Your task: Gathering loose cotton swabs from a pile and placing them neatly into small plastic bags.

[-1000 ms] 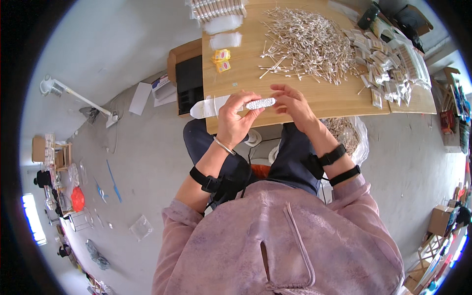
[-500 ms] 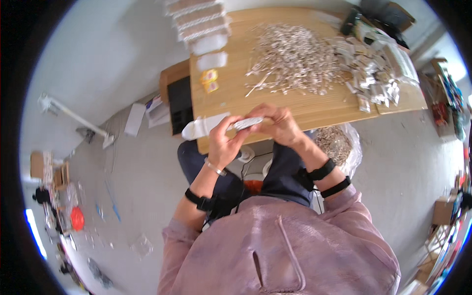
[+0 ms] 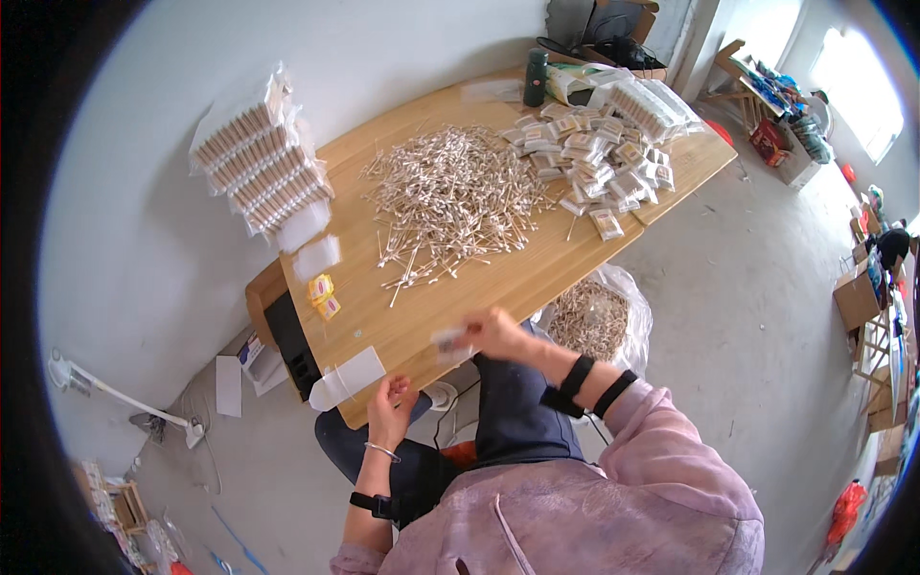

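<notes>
My right hand (image 3: 496, 335) is closed on a small clear packet (image 3: 448, 345) over the table's front edge; motion blurs the packet, and it looks like a bag of cotton swabs. Lower and to the left, my left hand (image 3: 390, 414) hangs by the table corner, fingers loosely curled and apart, with nothing seen in it. Beside that hand a white flat sheet or bag (image 3: 356, 376) lies on the corner. A big heap of loose cotton swabs (image 3: 460, 196) covers the table's middle. Filled small packets (image 3: 613, 172) are piled to its right.
Stacked bagged swab bundles (image 3: 264, 153) stand at the left wall side. Two yellow cards (image 3: 323, 292) and clear bags (image 3: 316, 255) lie near the left edge of the wooden table (image 3: 537, 278). A dark green bottle (image 3: 535, 79) stands behind. Below sits a lined bin of swabs (image 3: 586, 321).
My hands have parted: the right has carried the packet away from the left, which has let go and dropped lower. The view has turned toward the right.
</notes>
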{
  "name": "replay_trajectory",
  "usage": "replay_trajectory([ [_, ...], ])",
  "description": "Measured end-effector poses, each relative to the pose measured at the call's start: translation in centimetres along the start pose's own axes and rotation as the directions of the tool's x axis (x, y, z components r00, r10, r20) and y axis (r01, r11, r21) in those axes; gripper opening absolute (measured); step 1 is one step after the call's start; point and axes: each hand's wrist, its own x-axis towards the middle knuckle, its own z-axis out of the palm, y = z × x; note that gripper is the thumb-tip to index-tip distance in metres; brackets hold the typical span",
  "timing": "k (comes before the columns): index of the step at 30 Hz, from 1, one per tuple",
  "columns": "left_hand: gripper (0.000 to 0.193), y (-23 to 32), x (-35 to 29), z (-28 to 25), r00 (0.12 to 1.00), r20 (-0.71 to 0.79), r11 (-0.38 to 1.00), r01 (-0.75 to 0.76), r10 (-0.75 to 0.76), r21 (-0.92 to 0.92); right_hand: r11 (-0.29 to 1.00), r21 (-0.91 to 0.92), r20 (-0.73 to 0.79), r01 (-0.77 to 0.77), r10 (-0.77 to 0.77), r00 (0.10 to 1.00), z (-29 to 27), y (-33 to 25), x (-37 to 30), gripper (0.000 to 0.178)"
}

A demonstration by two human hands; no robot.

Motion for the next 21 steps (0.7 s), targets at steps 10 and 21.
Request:
replay_trajectory([
  [10,0.024,2.4,1.4,1.5,0.993,0.122,0.993,-0.003,-0.011,0.121,0.838,-0.527,-0.801,-0.140,-0.435,0.411,-18.7,-1.8,5.1,0.020],
  [21,0.022,2.1,6.1,2.0,0.968,0.159,0.884,-0.243,0.194,0.399,0.920,-0.214,-0.688,-0.329,0.097,0.719,-6.4,11.4,-8.4,0.024],
])
